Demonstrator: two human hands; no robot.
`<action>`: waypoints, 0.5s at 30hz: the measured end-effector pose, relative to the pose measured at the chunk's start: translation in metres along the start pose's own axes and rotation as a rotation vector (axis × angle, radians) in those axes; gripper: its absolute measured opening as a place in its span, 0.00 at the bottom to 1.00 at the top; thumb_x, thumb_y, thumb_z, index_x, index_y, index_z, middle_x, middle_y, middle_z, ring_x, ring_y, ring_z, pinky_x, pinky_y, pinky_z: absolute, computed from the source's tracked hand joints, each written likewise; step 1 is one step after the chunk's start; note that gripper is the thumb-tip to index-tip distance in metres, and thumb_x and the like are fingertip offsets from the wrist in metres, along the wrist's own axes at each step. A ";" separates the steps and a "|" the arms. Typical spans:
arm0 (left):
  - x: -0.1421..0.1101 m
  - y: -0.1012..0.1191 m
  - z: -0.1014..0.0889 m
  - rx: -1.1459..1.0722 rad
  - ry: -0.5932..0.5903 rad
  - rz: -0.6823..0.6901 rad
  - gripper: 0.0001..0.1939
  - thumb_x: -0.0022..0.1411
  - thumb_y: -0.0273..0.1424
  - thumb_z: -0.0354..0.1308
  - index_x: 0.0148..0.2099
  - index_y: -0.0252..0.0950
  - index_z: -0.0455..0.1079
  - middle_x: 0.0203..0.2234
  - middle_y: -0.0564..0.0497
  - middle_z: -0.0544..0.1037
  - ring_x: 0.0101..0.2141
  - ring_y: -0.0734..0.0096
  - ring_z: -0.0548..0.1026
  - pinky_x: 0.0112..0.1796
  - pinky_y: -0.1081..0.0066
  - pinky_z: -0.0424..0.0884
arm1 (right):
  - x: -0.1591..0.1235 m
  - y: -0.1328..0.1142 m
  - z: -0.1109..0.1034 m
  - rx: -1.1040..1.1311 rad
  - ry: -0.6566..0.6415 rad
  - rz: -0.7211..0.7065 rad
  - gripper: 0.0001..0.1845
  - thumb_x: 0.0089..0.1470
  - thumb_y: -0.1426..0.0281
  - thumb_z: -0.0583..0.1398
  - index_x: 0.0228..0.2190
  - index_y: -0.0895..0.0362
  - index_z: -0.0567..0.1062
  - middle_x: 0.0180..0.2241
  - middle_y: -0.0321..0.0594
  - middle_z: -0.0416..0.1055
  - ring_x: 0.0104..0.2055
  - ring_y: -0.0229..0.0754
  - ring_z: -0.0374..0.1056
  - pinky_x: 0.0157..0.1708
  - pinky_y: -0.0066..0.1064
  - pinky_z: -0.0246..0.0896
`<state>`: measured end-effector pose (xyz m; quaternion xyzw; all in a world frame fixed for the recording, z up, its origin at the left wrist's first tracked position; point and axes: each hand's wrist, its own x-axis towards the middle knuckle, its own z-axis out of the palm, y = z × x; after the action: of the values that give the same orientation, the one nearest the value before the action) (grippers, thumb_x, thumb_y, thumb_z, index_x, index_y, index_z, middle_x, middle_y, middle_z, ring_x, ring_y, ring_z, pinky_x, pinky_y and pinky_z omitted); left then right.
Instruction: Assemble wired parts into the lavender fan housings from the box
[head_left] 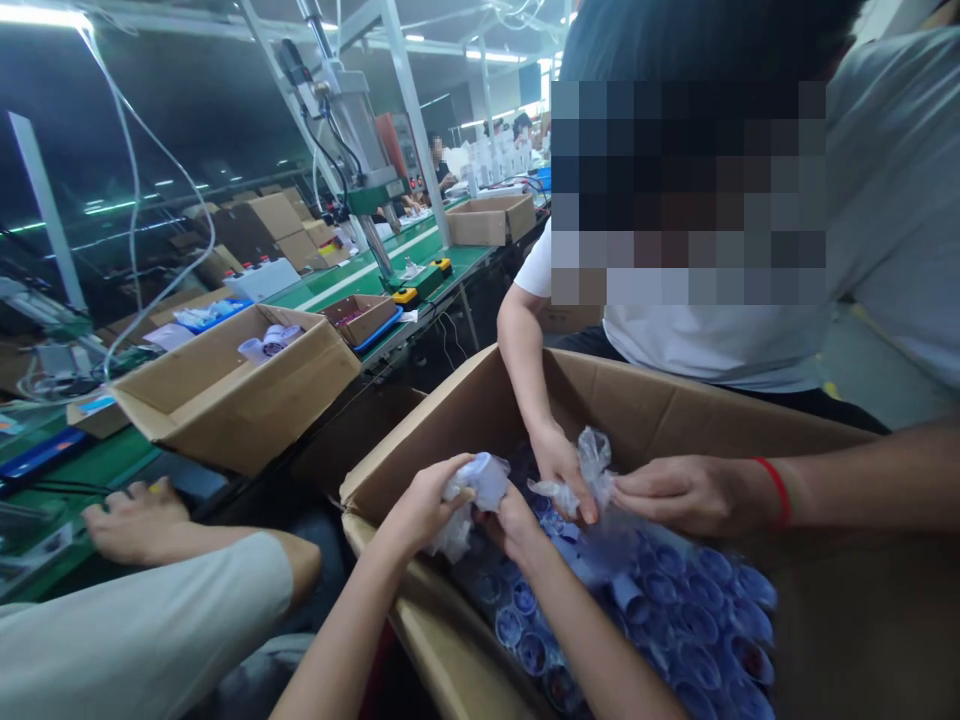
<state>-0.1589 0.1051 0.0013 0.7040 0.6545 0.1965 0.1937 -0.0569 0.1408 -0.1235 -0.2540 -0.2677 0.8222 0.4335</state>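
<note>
My left hand point(427, 502) is closed around a pale plastic cylindrical part point(486, 478) and a crumpled clear plastic bag point(454, 535). My right hand point(514, 518) grips the same part from its lower right side, fingers partly hidden. Both hands are over the near left edge of a large cardboard box point(442, 620). Inside the box, many pale round cup-shaped parts point(690, 605) stand in rows, some under clear plastic film. Whether the bag wraps the held part or is just beside it, I cannot tell.
Opposite, a co-worker's hands point(667, 492) hold another clear bag point(594, 462) over the box. At left, another person's hand point(135, 520) rests by the green bench point(90, 470). A smaller carton point(255, 410) with pale parts and a press machine point(356, 130) stand there.
</note>
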 end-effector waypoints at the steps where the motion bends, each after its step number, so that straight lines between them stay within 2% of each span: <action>1: 0.001 0.001 0.000 0.017 0.000 0.011 0.12 0.58 0.27 0.55 0.46 0.37 0.70 0.40 0.48 0.78 0.40 0.68 0.76 0.42 0.73 0.68 | 0.000 -0.003 0.000 -0.054 0.010 0.017 0.15 0.57 0.61 0.58 0.39 0.59 0.71 0.27 0.32 0.70 0.21 0.32 0.64 0.22 0.26 0.62; 4: 0.002 0.006 -0.003 0.137 0.026 -0.081 0.07 0.61 0.27 0.52 0.38 0.37 0.72 0.35 0.49 0.79 0.37 0.68 0.76 0.39 0.74 0.67 | 0.003 -0.013 -0.008 -0.249 0.020 0.074 0.16 0.56 0.61 0.59 0.43 0.57 0.71 0.27 0.32 0.72 0.22 0.34 0.66 0.23 0.28 0.63; 8: 0.001 0.011 -0.005 0.275 0.039 -0.310 0.09 0.65 0.29 0.48 0.34 0.38 0.67 0.29 0.48 0.78 0.33 0.65 0.76 0.33 0.73 0.64 | 0.010 -0.014 -0.044 -0.544 0.066 0.191 0.16 0.60 0.63 0.56 0.46 0.58 0.69 0.37 0.38 0.73 0.32 0.37 0.70 0.32 0.33 0.68; 12: 0.002 0.012 -0.008 0.304 0.123 -0.438 0.13 0.67 0.31 0.42 0.33 0.38 0.64 0.28 0.45 0.77 0.31 0.61 0.76 0.30 0.70 0.60 | 0.002 0.012 -0.082 -0.828 0.188 0.290 0.16 0.58 0.65 0.58 0.47 0.58 0.70 0.47 0.43 0.69 0.45 0.44 0.68 0.43 0.41 0.67; 15: 0.004 0.011 -0.010 0.328 0.228 -0.496 0.15 0.67 0.34 0.41 0.30 0.39 0.62 0.27 0.46 0.77 0.32 0.61 0.75 0.30 0.70 0.59 | -0.013 0.038 -0.097 -0.893 0.255 0.325 0.16 0.58 0.65 0.58 0.48 0.57 0.69 0.50 0.43 0.67 0.47 0.45 0.67 0.45 0.43 0.66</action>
<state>-0.1545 0.1081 0.0161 0.5182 0.8466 0.1127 0.0451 -0.0093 0.1332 -0.2171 -0.5521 -0.4956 0.6465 0.1778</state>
